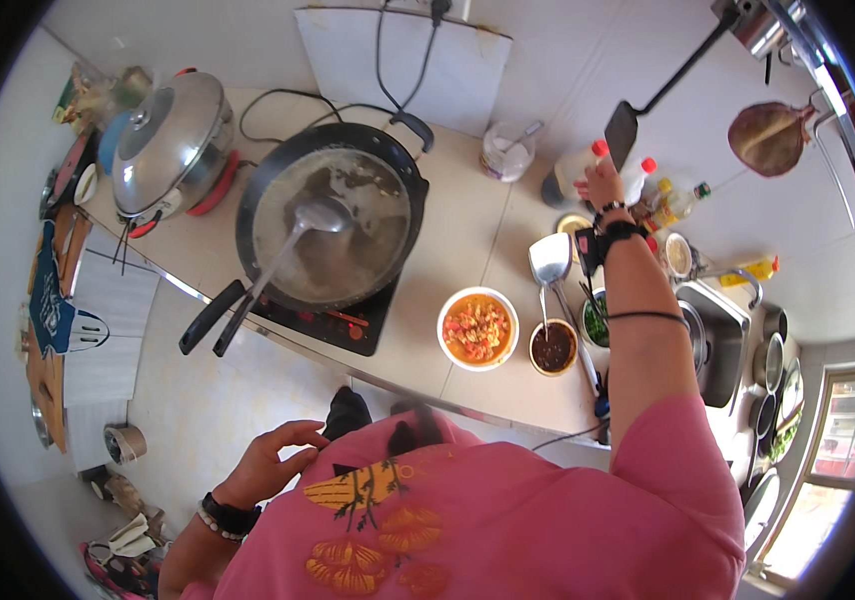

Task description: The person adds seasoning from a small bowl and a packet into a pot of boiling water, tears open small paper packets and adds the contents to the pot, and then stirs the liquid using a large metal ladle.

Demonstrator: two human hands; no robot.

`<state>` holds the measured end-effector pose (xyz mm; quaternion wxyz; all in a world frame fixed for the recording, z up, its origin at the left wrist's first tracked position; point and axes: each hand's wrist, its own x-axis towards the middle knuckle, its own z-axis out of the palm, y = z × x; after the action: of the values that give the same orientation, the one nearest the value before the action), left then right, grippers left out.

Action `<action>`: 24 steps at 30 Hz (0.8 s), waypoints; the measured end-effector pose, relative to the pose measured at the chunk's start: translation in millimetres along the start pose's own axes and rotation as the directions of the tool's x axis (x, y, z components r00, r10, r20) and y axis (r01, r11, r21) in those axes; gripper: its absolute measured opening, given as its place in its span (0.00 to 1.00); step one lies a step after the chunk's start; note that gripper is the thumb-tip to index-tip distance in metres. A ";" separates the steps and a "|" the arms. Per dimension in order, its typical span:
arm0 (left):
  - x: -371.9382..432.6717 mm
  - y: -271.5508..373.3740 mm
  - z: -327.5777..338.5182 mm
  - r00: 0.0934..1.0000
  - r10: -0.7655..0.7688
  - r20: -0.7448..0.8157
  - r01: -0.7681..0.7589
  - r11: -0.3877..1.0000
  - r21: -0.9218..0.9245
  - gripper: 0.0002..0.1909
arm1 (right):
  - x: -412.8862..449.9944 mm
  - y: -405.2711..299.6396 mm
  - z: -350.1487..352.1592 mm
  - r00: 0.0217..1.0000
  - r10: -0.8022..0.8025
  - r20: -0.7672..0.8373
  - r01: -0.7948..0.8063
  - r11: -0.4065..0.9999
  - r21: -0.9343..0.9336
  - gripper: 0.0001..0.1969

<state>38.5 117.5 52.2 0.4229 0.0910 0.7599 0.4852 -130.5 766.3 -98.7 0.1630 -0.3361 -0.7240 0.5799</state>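
My right hand (601,184) reaches in among bottles at the back wall, beside a jug of dark liquid (564,178) and a red-capped bottle (634,181). Whether its fingers grip one of them is hidden. At the hem of the pink shirt, my left hand (277,459) is empty, its fingers apart. A black wok (247,225) with cloudy, steaming liquid stands on an induction cooker (367,330). A metal ladle (322,215) rests in it, handle over the rim. Right of the cooker are a bowl of tomato and egg (478,328) and a bowl of dark sauce (553,347) holding a spoon.
A lidded steel pot (172,142) stands left of the wok. A wok spatula (551,259) lies by the sauce, near chopped greens (597,319) partly behind my forearm. A plastic tub (508,154) stands by the wall. A dark turner (622,131) hangs above my right hand. The sink (727,352) is rightward.
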 end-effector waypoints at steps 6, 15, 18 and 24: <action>19.0 9.2 4.6 0.998 -0.008 0.068 0.005 0.999 0.041 0.19 | -7.6 -5.3 -15.4 1.000 -0.007 -0.016 0.003 0.976 -0.219 0.15; 78.1 16.0 0.4 0.947 -0.039 0.320 0.005 0.994 0.106 0.10 | -181.5 -25.8 -36.7 0.905 -0.057 0.421 0.210 0.922 -0.326 0.09; 103.6 18.5 13.1 0.913 -0.040 0.407 0.003 0.996 0.090 0.10 | -204.6 7.9 -25.1 0.835 -0.242 0.495 0.507 0.686 -0.521 0.12; 146.6 1.0 61.9 0.772 -0.065 0.632 0.090 0.996 -0.008 0.11 | -211.2 45.3 -9.6 0.937 -0.014 0.350 0.227 0.786 -0.575 0.30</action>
<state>-8.3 239.3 -38.8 0.6743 0.2090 0.5679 0.4233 41.2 635.2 -106.6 -0.0385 -0.2220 -0.9083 0.3524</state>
